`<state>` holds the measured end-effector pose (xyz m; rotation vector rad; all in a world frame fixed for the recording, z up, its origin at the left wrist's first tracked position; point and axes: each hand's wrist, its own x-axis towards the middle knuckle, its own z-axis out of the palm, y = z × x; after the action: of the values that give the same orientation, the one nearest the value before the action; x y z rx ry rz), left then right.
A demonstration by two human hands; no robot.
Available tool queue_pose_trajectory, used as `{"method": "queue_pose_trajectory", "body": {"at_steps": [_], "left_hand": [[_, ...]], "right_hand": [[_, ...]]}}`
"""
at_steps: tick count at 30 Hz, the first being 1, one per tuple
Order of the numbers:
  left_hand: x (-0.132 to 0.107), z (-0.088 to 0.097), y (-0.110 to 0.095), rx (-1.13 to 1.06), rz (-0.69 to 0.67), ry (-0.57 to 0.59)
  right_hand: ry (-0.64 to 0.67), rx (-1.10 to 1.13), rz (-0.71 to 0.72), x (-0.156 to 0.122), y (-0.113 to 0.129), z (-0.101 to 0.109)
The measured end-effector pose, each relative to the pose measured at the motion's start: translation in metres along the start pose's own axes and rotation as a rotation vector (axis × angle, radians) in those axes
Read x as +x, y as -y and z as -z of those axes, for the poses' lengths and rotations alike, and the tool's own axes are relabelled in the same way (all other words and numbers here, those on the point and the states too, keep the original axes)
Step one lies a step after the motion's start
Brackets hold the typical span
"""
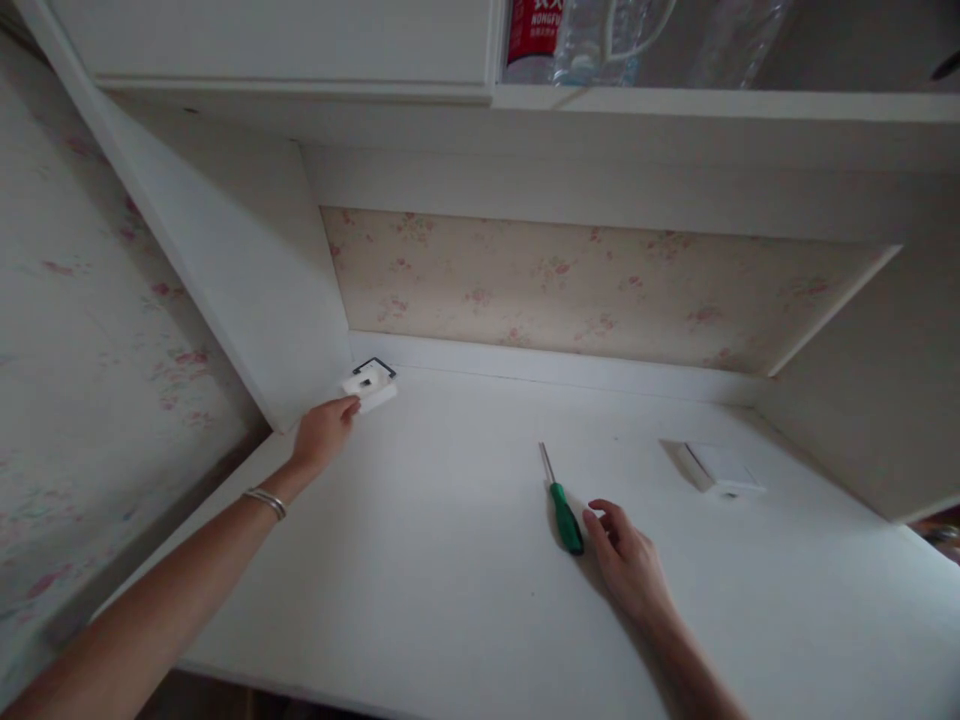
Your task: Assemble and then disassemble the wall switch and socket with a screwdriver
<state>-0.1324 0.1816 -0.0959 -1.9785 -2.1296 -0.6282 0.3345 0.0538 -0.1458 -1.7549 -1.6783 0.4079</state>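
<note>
At the back left corner of the white desktop, my left hand (324, 432) pinches the near edge of a small white box-like piece (375, 398). That piece has a small dark spot in its face and a black strip along its far edge; its exact kind is unclear. A screwdriver (567, 520) with a green handle lies on the desk, its metal shaft pointing away from me. Just right of the handle, my right hand (624, 555) hovers low with curved fingers, thumb and forefinger apart. It does not appear to grip the screwdriver.
Another white box-like piece (721, 470) lies on the desktop (420, 580) at the right. White side panels enclose the desk, and an overhead shelf (675, 100) holds clear plastic bottles, one with a red label (534, 32). Floral wallpaper (555, 280) covers the back wall.
</note>
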Motion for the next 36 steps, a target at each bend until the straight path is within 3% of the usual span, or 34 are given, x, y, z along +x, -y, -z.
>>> {"method": "queue_pose_trajectory", "body": {"at_steps": [6, 10, 14, 21, 29, 34, 36], "left_hand": [[-0.063, -0.001, -0.067, -0.241, -0.302, 0.062], [-0.104, -0.003, -0.111, -0.266, -0.477, 0.113], [-0.128, -0.007, -0.138, -0.216, -0.566, 0.174], [-0.135, -0.016, -0.146, -0.137, -0.655, 0.207], [-0.137, -0.019, -0.146, -0.227, -0.659, 0.18], [-0.119, -0.018, -0.129, -0.171, -0.795, 0.219], [-0.106, -0.016, -0.121, -0.159, -0.753, 0.21]], "right_hand": [[0.004, -0.017, -0.006, -0.003, 0.004, 0.002], [0.027, -0.022, -0.004, -0.003, 0.002, 0.0], [0.028, -0.037, -0.013, -0.003, -0.001, -0.001], [0.057, -0.068, -0.013, -0.004, -0.003, 0.0], [0.055, -0.052, -0.008, -0.003, -0.006, -0.001], [0.06, -0.069, -0.013, -0.003, -0.008, -0.001], [0.059, -0.063, -0.008, -0.003, -0.008, -0.001]]}}
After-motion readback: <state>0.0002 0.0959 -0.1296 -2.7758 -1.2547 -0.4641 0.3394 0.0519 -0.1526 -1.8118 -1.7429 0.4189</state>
